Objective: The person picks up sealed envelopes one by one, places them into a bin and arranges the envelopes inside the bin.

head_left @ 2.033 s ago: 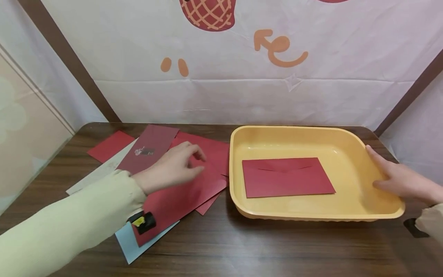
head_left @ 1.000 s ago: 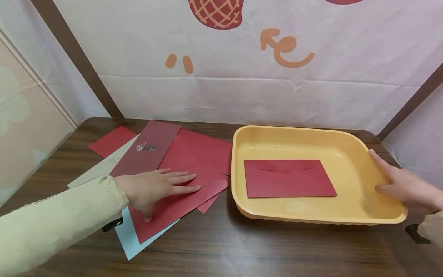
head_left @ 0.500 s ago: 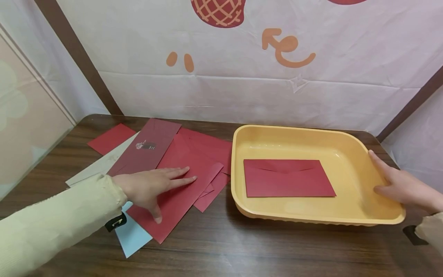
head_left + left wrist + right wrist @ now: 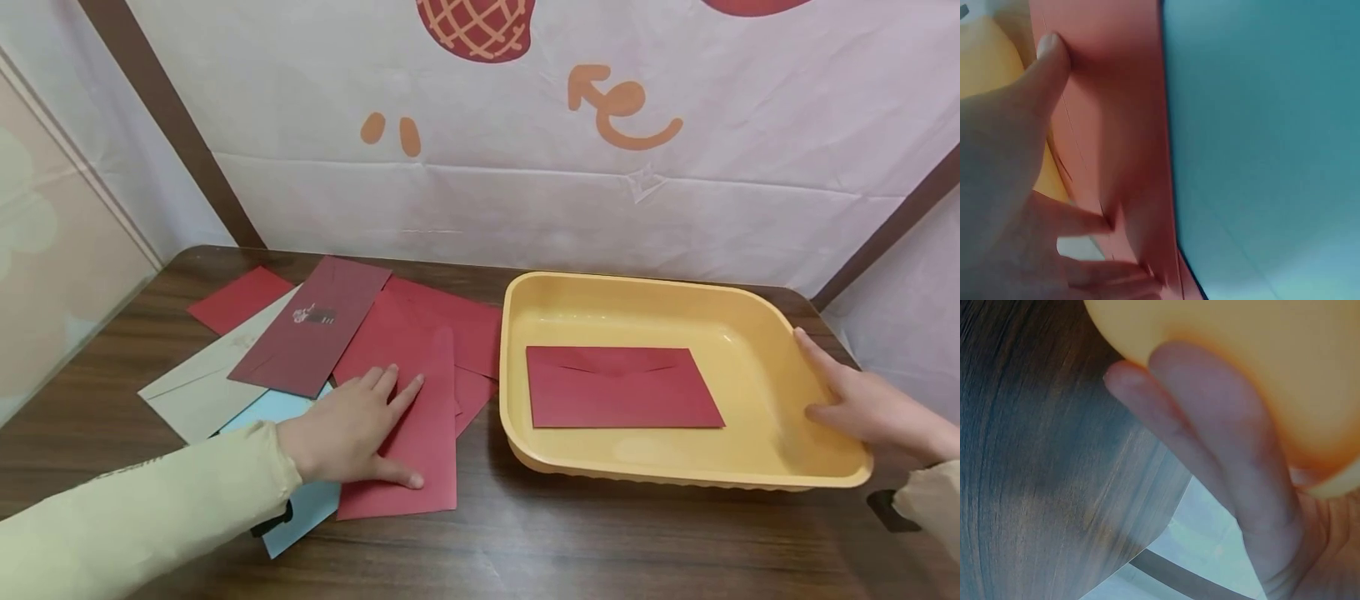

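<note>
My left hand (image 4: pixel 352 425) rests on a red envelope (image 4: pixel 433 417) at the front of a loose pile, fingers spread and thumb toward the near end. In the left wrist view its fingertips press the red paper, alongside a light blue envelope (image 4: pixel 1266 125). My right hand (image 4: pixel 862 408) grips the right wall of a yellow plastic tray (image 4: pixel 675 475), thumb over the rim on the inside. The right wrist view shows the fingers (image 4: pixel 1222 425) against the tray's outer side. A dark red envelope (image 4: pixel 626 387) lies flat in the tray, flap side up.
Left of the hand lie a maroon envelope (image 4: pixel 315 325) with a printed design, a cream envelope (image 4: pixel 202 392) and a small red envelope (image 4: pixel 240 298). More red envelopes (image 4: pixel 465 325) reach the tray's left side. A printed cloth (image 4: pixel 525 208) hangs behind the wooden table (image 4: pixel 562 542).
My left hand has come down onto the red envelope and turned it, its right edge now pointing straight toward me. More of the blue envelope shows. The right hand stays on the tray.
</note>
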The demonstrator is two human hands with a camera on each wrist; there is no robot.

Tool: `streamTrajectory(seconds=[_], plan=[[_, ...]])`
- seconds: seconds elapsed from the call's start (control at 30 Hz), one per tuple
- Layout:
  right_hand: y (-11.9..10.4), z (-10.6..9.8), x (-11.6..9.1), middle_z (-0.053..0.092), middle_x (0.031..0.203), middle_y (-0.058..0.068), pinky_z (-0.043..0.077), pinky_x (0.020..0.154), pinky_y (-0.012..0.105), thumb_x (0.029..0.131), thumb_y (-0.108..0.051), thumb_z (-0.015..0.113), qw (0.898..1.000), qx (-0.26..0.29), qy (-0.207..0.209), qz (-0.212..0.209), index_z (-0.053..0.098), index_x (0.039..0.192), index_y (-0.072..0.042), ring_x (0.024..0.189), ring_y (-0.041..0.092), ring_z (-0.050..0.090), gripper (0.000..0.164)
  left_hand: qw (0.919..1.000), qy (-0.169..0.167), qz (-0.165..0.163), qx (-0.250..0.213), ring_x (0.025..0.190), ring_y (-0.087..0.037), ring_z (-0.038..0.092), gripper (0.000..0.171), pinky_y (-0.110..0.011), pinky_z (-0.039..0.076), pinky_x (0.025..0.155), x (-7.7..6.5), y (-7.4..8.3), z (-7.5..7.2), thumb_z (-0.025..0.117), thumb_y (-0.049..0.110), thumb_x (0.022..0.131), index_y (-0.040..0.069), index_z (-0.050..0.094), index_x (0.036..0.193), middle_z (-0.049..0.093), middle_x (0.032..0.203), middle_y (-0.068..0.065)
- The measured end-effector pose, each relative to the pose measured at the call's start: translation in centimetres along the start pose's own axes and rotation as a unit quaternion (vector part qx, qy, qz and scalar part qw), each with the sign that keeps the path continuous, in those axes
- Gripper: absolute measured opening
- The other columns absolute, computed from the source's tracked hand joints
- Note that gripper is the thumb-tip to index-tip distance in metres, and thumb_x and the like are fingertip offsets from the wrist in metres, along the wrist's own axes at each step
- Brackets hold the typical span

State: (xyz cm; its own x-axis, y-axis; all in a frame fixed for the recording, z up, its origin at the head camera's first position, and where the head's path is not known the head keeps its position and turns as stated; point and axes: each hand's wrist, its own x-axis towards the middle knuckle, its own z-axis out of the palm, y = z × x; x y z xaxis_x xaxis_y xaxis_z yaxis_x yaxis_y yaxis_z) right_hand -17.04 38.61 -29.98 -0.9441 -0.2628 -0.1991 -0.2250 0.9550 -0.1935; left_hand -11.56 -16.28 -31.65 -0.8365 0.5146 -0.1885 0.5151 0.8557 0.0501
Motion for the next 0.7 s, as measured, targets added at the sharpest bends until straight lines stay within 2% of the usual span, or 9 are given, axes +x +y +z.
streamTrajectory(seconds=[0.1,0.17,0.23,0.3,0.4,0.47,0.53,0.6,0.7], plan=[[0.0,-0.1,-0.1,0.043,0.120,0.048,0.043,0.061,0.029,0.083,-0.010,0.064,1.000,-0.001,-0.002,0.001,-0.012,0.147,0.004,0.065,0.021,0.056,0.100,0.9999,0.010,-0.001,0.010,0.128,-0.045,0.041,0.109,-0.052,0.041,0.103,0.0,0.3,0.2,0.060,0.077,0.072,-0.003,0.037,0.144,0.040,0.141,-0.032],[-0.1,-0.1,-0.1,0.044,0.120,0.047,0.043,0.062,0.029,0.082,-0.010,0.065,1.000,-0.004,0.003,-0.003,-0.010,0.147,0.005,0.068,0.024,0.056,0.100,0.9999,0.012,-0.003,0.006,0.127,-0.045,0.042,0.109,-0.052,0.041,0.102,-0.1,0.4,0.1,0.060,0.076,0.072,-0.002,0.038,0.144,0.041,0.140,-0.031],[-0.1,-0.2,-0.1,0.043,0.122,0.048,0.043,0.064,0.031,0.082,-0.009,0.065,1.000,-0.004,0.004,-0.005,-0.009,0.147,0.005,0.072,0.029,0.057,0.100,0.9998,0.019,-0.001,0.007,0.119,-0.038,0.049,0.110,-0.050,0.044,0.099,-0.1,0.5,-0.2,0.061,0.078,0.070,0.000,0.037,0.145,0.050,0.131,-0.025],[-0.2,-0.2,0.0,0.042,0.123,0.048,0.044,0.066,0.033,0.081,-0.010,0.066,1.000,-0.005,0.004,-0.004,-0.009,0.148,0.004,0.076,0.032,0.058,0.101,0.9992,0.036,0.015,0.009,0.111,-0.033,0.053,0.113,-0.049,0.045,0.096,-0.1,0.2,-0.9,0.060,0.080,0.068,0.003,0.036,0.146,0.055,0.122,-0.019],[-0.3,-0.2,0.0,0.041,0.125,0.048,0.045,0.068,0.037,0.081,-0.009,0.066,1.000,-0.001,0.002,-0.005,-0.009,0.148,0.004,0.077,0.032,0.059,0.102,0.9974,0.046,0.055,0.007,0.115,-0.031,0.052,0.112,-0.050,0.042,0.099,0.3,-0.6,-2.5,0.068,0.075,0.066,0.007,0.033,0.148,0.055,0.124,-0.014],[-0.4,-0.1,0.0,0.042,0.124,0.047,0.045,0.066,0.036,0.081,-0.009,0.066,1.000,0.000,0.007,-0.008,-0.009,0.148,0.004,0.072,0.028,0.057,0.101,0.9955,0.034,0.088,0.002,0.128,-0.035,0.044,0.110,-0.054,0.036,0.105,0.9,-1.6,-3.6,0.077,0.065,0.064,0.009,0.034,0.148,0.048,0.139,-0.015],[-0.4,0.0,0.0,0.044,0.123,0.047,0.044,0.064,0.034,0.081,-0.009,0.065,1.000,-0.001,0.011,-0.009,-0.009,0.148,0.003,0.069,0.026,0.056,0.101,0.9940,0.002,0.109,-0.001,0.138,-0.037,0.032,0.110,-0.056,0.028,0.110,1.6,-2.7,-4.4,0.086,0.053,0.060,0.012,0.034,0.149,0.035,0.151,-0.016],[-0.4,0.0,-0.1,0.045,0.121,0.046,0.043,0.063,0.033,0.081,-0.008,0.065,1.000,-0.002,0.018,-0.012,-0.009,0.148,0.003,0.068,0.026,0.055,0.101,0.9921,-0.028,0.122,-0.008,0.142,-0.038,0.025,0.113,-0.058,0.024,0.112,2.3,-3.6,-4.6,0.090,0.047,0.056,0.015,0.034,0.149,0.028,0.155,-0.015],[-0.4,0.0,-0.2,0.044,0.122,0.046,0.043,0.063,0.031,0.081,-0.008,0.065,1.000,-0.003,0.019,-0.013,-0.009,0.148,0.004,0.071,0.028,0.056,0.101,0.9896,-0.071,0.121,-0.032,0.144,-0.039,0.019,0.116,-0.059,0.022,0.112,3.1,-4.4,-4.0,0.089,0.049,0.055,0.019,0.032,0.151,0.022,0.158,-0.014]])
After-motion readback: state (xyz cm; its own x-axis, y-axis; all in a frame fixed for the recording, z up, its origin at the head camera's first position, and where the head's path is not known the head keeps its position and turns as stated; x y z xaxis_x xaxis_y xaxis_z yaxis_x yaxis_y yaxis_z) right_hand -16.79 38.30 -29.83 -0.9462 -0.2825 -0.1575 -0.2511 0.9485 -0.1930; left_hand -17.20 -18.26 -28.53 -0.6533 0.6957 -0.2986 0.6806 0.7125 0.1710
